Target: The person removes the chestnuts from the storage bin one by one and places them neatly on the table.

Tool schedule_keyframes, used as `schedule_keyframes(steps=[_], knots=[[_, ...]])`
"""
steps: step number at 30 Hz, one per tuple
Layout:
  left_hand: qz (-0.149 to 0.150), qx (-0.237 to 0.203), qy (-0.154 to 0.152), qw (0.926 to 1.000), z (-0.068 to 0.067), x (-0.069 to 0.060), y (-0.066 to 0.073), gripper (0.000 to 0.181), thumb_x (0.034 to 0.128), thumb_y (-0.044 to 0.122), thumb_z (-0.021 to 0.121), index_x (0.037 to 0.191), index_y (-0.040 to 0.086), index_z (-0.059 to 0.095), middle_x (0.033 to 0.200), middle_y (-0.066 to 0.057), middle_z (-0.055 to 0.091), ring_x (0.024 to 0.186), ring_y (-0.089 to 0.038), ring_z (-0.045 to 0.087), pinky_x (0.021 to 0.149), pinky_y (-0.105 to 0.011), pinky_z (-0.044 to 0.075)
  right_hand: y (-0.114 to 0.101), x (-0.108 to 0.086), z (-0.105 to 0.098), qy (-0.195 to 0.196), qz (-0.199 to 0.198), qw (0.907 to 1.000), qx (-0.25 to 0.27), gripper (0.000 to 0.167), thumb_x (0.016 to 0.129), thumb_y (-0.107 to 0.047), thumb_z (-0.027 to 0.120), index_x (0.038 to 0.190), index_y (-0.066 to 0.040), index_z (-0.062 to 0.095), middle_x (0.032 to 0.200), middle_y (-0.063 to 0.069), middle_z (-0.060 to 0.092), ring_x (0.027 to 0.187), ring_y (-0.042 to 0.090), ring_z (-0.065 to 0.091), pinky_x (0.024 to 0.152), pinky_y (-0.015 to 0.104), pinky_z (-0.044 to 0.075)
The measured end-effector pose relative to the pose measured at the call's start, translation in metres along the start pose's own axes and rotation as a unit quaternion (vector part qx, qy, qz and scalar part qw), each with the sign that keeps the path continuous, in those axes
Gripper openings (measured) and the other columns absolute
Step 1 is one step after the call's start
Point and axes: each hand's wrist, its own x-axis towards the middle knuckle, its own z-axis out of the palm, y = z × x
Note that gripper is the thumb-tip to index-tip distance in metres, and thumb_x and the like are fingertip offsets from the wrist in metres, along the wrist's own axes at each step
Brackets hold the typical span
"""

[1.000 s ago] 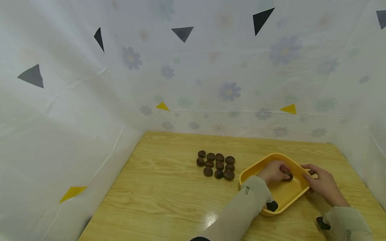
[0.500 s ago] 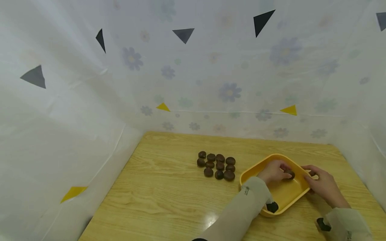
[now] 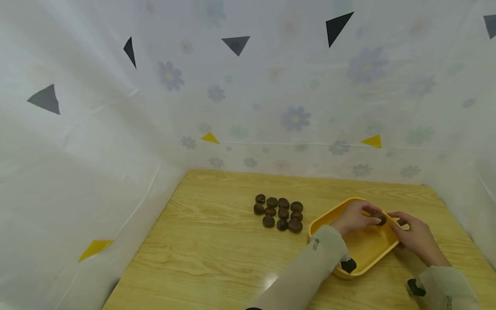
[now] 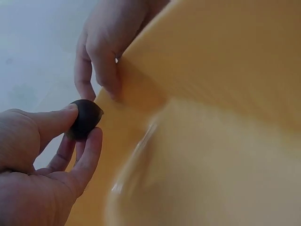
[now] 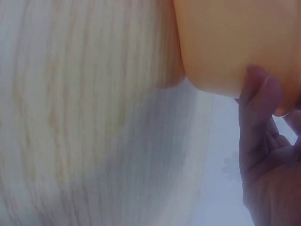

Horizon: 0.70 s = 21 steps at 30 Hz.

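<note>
A brown chestnut (image 3: 380, 218) is pinched between the thumb and fingers of my left hand (image 3: 355, 217), close to the far right rim of a yellow plastic tray (image 3: 366, 254). The left wrist view shows this chestnut's pointed tip turned away from the palm. My right hand (image 3: 416, 239) grips the tray's right corner, thumb on the rim and fingers on the outer side. In the right wrist view, its fingers (image 5: 257, 103) lie against the tray's outer wall. My left forearm hides part of the tray's near left side.
Left of the tray, several chestnuts (image 3: 283, 213) lie in close rows on the wood-grain table (image 3: 201, 249). A white flower-patterned sheet (image 3: 255, 103) walls the back and sides, with black, grey and yellow triangles on it.
My left hand has raised the chestnut from the tray's floor toward the far right rim, moving slightly right. The right hand keeps its hold on the tray corner.
</note>
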Motion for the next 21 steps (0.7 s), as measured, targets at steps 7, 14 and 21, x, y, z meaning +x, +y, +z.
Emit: schedule_keyframes(steps=[7,14,21], knots=[[-0.002,-0.05,-0.012,0.9987,-0.009,-0.009,0.013,0.025,0.0973,0.011,0.073,0.12,0.019,0.075,0.104,0.011,0.066,0.087,-0.001,0.062,0.077,-0.02,0.056,0.0,0.001,-0.001,-0.002,0.007,1.0,0.005,0.045,0.11,-0.023,0.048,0.142,0.008,0.049,0.113,0.036,0.058,0.062,0.018,0.066,0.053,0.034,0.058],[0.01,-0.106,-0.028,0.9939,-0.021,-0.018,0.021,0.027,0.0984,0.007,0.071,0.125,0.014,0.072,0.111,0.008,0.065,0.091,-0.003,0.065,0.082,-0.022,0.058,-0.001,0.001,-0.001,-0.005,0.01,0.9999,0.002,0.045,0.11,-0.023,0.047,0.143,0.009,0.048,0.114,0.036,0.057,0.061,0.019,0.066,0.052,0.034,0.058],[0.023,-0.096,-0.008,0.9951,-0.031,-0.021,0.016,0.027,0.097,0.008,0.073,0.123,0.015,0.074,0.111,0.01,0.067,0.093,-0.002,0.067,0.082,-0.021,0.058,-0.003,-0.001,0.0,0.0,0.009,1.0,0.001,0.045,0.11,-0.024,0.047,0.142,0.008,0.05,0.112,0.034,0.059,0.061,0.018,0.065,0.053,0.033,0.058]])
